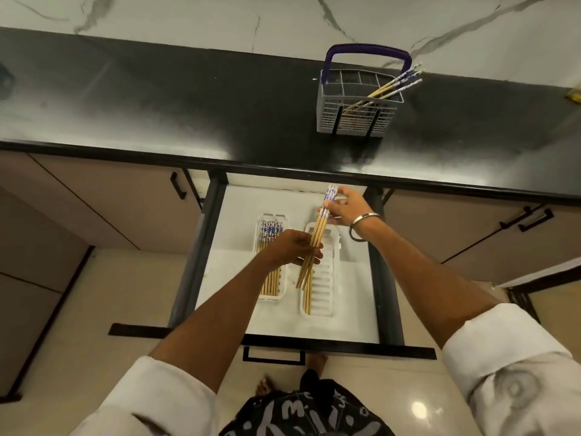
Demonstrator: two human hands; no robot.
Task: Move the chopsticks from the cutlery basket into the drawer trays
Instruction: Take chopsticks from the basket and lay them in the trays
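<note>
A bundle of chopsticks (pixel 317 237) is gripped by curled fingers of the left hand (pixel 295 248) and pinched by the right hand (pixel 349 207) above the right tray (pixel 330 278) in the open drawer (pixel 226 272)

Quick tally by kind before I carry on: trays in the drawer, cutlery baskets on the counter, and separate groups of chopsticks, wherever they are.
Trays: 2, left tray and right tray
Cutlery baskets: 1, the basket
Chopstick groups: 3, in the basket, in the left tray, and a bundle held by both hands
Total: 6
</note>
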